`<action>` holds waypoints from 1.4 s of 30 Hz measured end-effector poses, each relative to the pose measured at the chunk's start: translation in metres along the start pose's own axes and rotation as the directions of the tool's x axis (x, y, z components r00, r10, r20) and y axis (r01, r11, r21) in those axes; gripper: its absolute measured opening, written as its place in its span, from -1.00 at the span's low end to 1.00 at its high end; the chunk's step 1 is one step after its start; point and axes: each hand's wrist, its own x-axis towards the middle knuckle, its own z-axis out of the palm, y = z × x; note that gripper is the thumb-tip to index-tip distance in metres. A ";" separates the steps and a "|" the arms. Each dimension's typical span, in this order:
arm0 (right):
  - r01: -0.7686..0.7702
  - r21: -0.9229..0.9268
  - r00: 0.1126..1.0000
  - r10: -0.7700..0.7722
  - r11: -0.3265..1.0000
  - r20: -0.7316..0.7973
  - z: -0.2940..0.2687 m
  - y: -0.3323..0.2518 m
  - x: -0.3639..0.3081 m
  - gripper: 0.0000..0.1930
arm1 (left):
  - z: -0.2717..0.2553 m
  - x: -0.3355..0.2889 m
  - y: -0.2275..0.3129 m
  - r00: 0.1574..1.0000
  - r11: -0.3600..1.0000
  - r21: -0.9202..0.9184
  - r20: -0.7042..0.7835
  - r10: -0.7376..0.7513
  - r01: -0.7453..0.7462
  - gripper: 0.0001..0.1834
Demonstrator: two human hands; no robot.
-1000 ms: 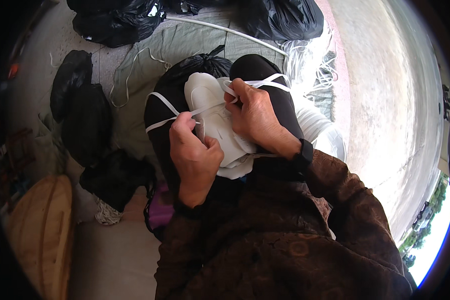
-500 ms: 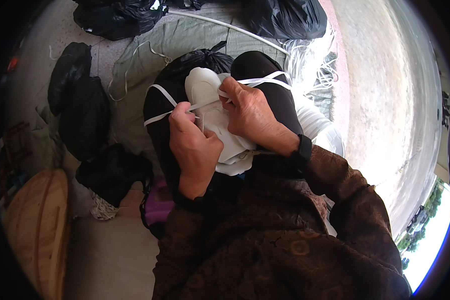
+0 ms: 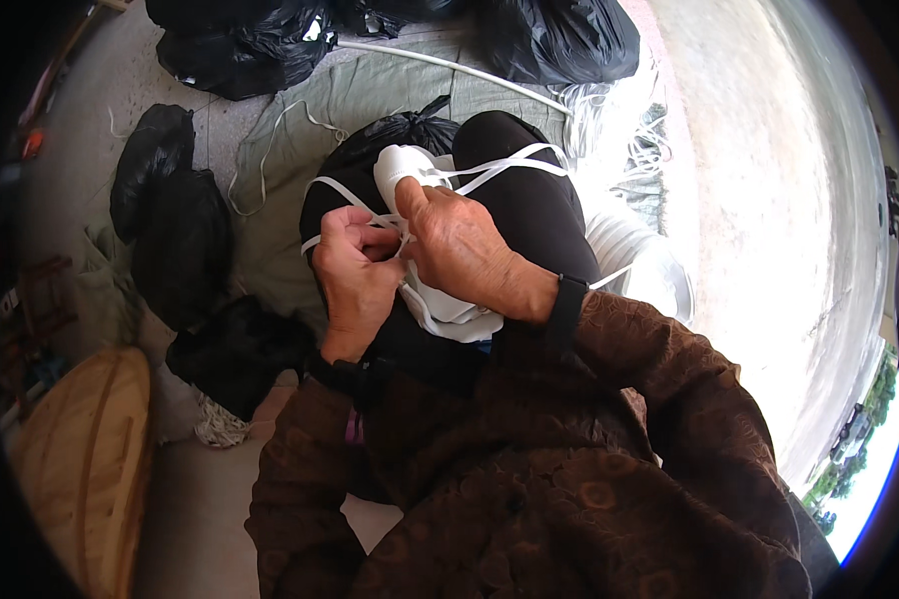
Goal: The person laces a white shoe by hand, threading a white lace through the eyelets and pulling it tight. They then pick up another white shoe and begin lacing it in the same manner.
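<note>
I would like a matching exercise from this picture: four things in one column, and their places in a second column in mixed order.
Things:
1. white bundle
2. woven basket
3. white strap
4. black bags

Places:
A. lower left, on the floor
B. top edge, beyond the knees
C. on the lap, under the left hand and right hand
D. stretched across the black knee

Pairs: 1-C, 2-A, 3-D, 4-B
</note>
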 end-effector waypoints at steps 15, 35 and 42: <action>0.347 -0.490 0.879 -0.459 0.799 -0.126 0.034 0.004 -0.001 -0.78 | -0.001 0.002 -0.008 0.991 0.978 -0.170 -0.037 -0.131 0.123 -0.63; -0.037 0.024 0.999 0.037 0.999 0.003 -0.029 0.040 -0.037 -0.42 | 0.025 -0.055 0.073 0.925 0.907 -0.233 0.237 -0.298 0.352 -0.57; 0.021 -0.342 0.971 0.063 0.939 0.230 -0.022 0.016 -0.006 -0.62 | 0.037 0.016 0.029 0.999 0.841 0.541 0.041 0.001 -0.023 -0.67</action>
